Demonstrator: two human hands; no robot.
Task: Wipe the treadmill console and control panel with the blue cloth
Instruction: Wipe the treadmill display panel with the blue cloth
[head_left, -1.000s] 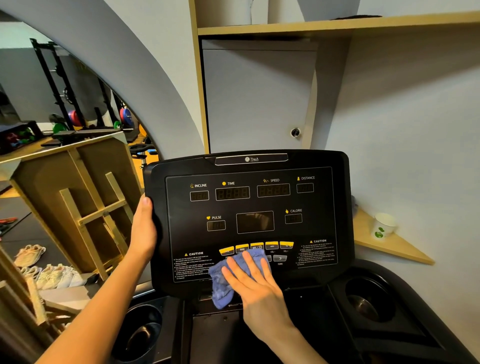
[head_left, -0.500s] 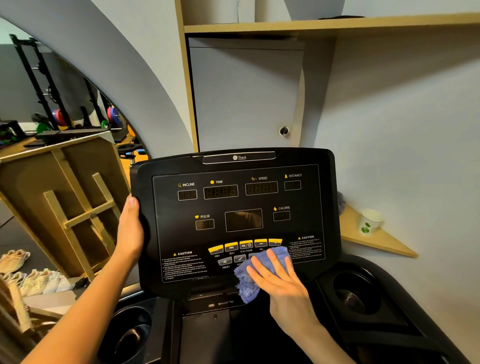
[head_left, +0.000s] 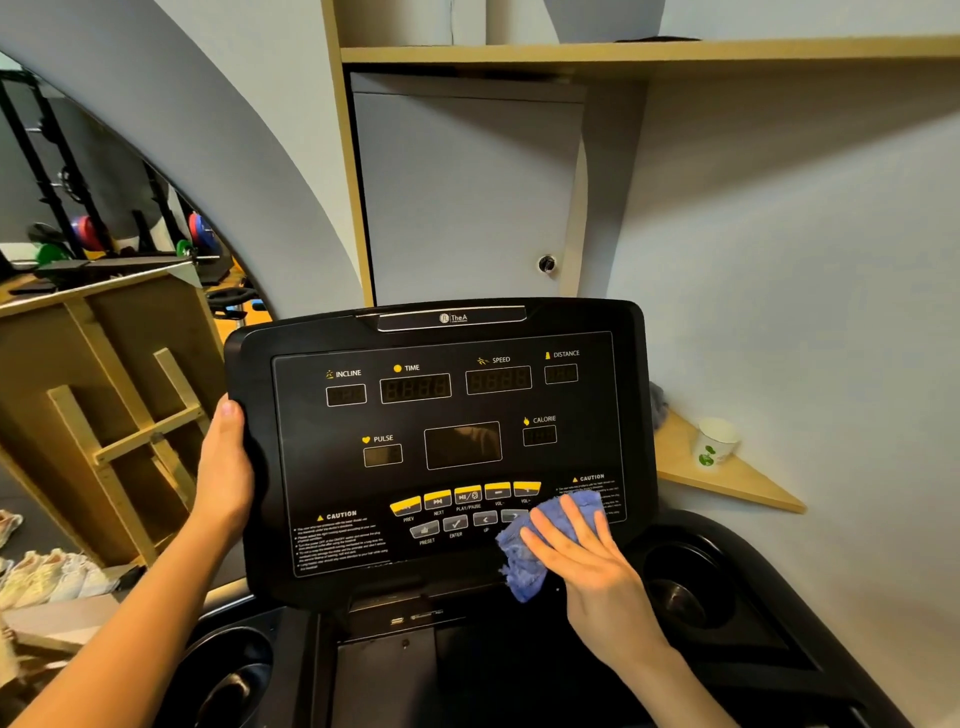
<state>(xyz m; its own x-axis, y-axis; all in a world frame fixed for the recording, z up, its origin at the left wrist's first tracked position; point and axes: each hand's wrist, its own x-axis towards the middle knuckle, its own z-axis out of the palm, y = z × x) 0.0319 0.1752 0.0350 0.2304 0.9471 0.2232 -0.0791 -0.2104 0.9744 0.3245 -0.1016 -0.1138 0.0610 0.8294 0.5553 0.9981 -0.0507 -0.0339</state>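
Right hand (head_left: 587, 558): fingers spread flat, pressing the blue cloth (head_left: 540, 545) on the console (head_left: 311, 467), lower right of panel (farther right than a second ago).
Left hand (head_left: 223, 467): still gripping the console's left edge.

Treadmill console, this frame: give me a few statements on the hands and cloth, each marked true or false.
1. The right hand presses the blue cloth flat on the console. True.
2. The cloth covers the TIME display. False: it lies at the lower right, by the buttons.
3. The left hand holds the console's left edge. True.
4. The paper cup sits in a cup holder. False: it stands on the corner shelf.
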